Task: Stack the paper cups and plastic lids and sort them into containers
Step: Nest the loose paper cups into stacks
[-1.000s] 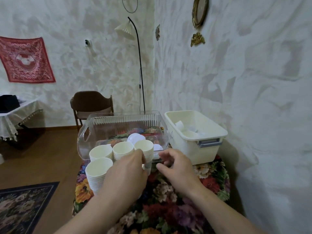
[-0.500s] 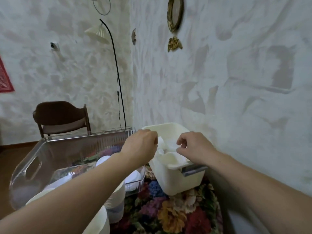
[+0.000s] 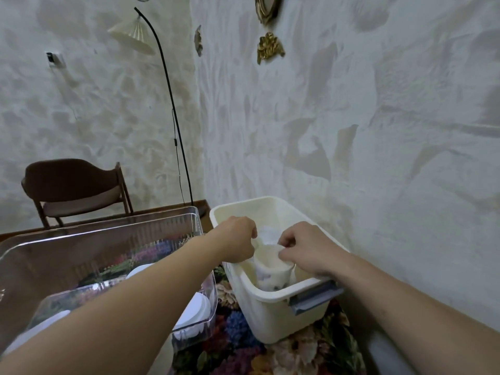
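A cream plastic tub [image 3: 273,296] stands on the table at right. Inside it both my hands hold a pale translucent cup [image 3: 272,269], upright and low in the tub. My left hand [image 3: 238,239] pinches its left rim with curled fingers. My right hand [image 3: 305,247] pinches the right rim. More white pieces lie deeper in the tub, partly hidden by my hands. To the left stands a clear plastic bin [image 3: 135,217] with white lids [image 3: 194,311] on its floor; my left forearm crosses over it.
A floral cloth [image 3: 238,345] covers the table. The textured wall rises close behind and right of the tub. A brown chair [image 3: 73,185] and a floor lamp [image 3: 167,104] stand beyond the clear bin. The tub has a grey handle [image 3: 313,296] facing me.
My hands left the cup stacks in front of the clear bin, moved right over the cream tub, and have lowered the translucent cup into it. My view turned right and closer.
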